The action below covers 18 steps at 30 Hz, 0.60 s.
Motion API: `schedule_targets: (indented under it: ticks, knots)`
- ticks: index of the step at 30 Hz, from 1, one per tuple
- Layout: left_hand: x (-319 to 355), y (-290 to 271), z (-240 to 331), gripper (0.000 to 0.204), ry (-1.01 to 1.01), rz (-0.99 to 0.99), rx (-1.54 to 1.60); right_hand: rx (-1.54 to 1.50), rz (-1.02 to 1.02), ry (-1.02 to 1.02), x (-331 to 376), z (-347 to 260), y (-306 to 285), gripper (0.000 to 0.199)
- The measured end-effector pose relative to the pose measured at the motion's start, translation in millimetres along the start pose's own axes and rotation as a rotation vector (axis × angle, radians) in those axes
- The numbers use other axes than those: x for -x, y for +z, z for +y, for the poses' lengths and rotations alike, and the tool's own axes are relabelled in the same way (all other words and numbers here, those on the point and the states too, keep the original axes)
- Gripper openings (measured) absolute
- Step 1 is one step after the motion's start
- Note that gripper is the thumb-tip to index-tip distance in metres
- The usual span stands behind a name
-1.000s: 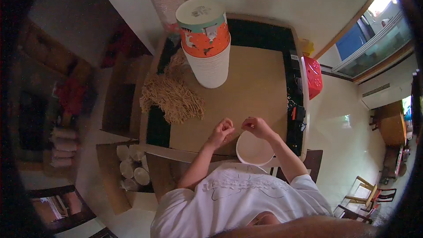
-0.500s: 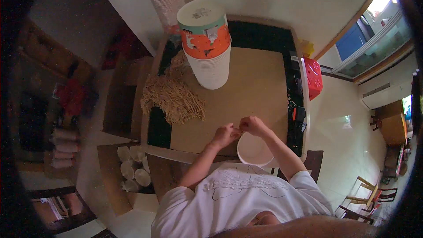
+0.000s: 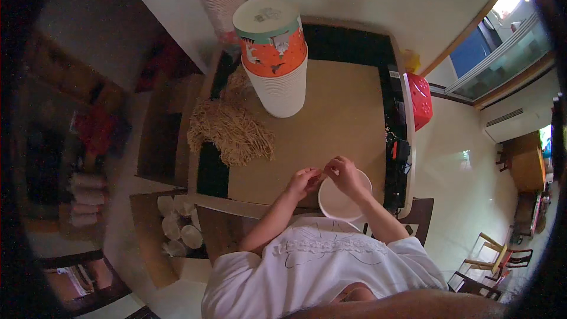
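Observation:
Close in front of me, a white paper bucket point(image 3: 338, 204) rests at the table's near edge with its open mouth facing up. My left hand point(image 3: 303, 183) is at its left rim, fingers pinched. My right hand point(image 3: 346, 178) reaches over the rim, also pinched, and the two sets of fingertips almost meet. Whatever is between them is too small to make out. Farther off stands a tall stack of upside-down paper buckets point(image 3: 277, 85), the top one orange with a green band. Left of the stack lies a heap of tan twisted cords point(image 3: 227, 133).
A cardboard sheet point(image 3: 342, 112) covers most of the dark-topped table. Another stack of white buckets point(image 3: 218, 3) leans by the wall. Small dark items point(image 3: 401, 150) lie along the right edge, near a red plastic stool point(image 3: 419, 100). At lower left, a carton point(image 3: 147, 224) holds several white buckets.
My right hand has shifted slightly right and down, opening a small gap between the hands. Its fingers now bend over the bucket's rim. The bucket stays in place.

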<state>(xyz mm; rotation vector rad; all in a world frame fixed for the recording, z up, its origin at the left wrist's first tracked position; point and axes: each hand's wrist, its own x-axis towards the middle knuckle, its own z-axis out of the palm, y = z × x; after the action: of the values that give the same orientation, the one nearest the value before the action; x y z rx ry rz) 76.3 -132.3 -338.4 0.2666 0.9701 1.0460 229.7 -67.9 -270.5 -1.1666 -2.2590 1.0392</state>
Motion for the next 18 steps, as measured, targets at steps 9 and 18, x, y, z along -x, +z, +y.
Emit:
schedule_targets:
  ticks: [9, 18]
  knots:
    - [-3.4, -1.3, -7.8, 0.013, -0.102, 0.076, 0.191, 0.157, 0.36, -0.112, 14.4, -7.6, 21.1, 0.008]
    - [-3.2, 0.3, -7.6, 0.011, -0.137, 0.134, 0.294, 0.26, 0.425, -0.139, 20.4, -7.1, 31.3, 0.01]
